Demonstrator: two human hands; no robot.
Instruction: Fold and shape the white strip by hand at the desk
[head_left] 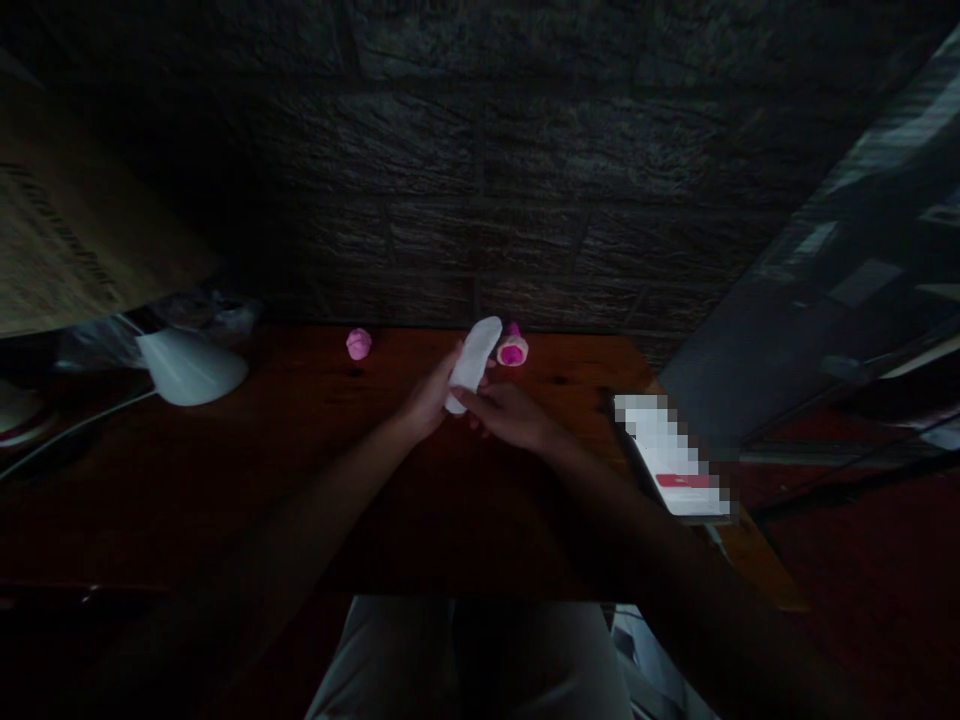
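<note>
A long, flat white piece of cloth that looks like a sock [475, 358] is held between my two hands, tilted with its far end to the right. My left hand [433, 396] grips its left side, fingers partly hidden behind it. My right hand [511, 410] is closed on the lower right part, thumb lying across the front. Just behind the white sock lies a pale pink rolled bundle [513, 352] with a magenta middle. A second pink bundle [358, 344] rests to the left, apart from both hands.
A white lamp head [193, 368] with a cable stands on the left of the wooden table [300, 420]. Above it is a brown cardboard box [82, 220]. A lit phone or tablet [667, 455], screen blurred out, lies on the right. A dark stone wall [480, 170] closes the back.
</note>
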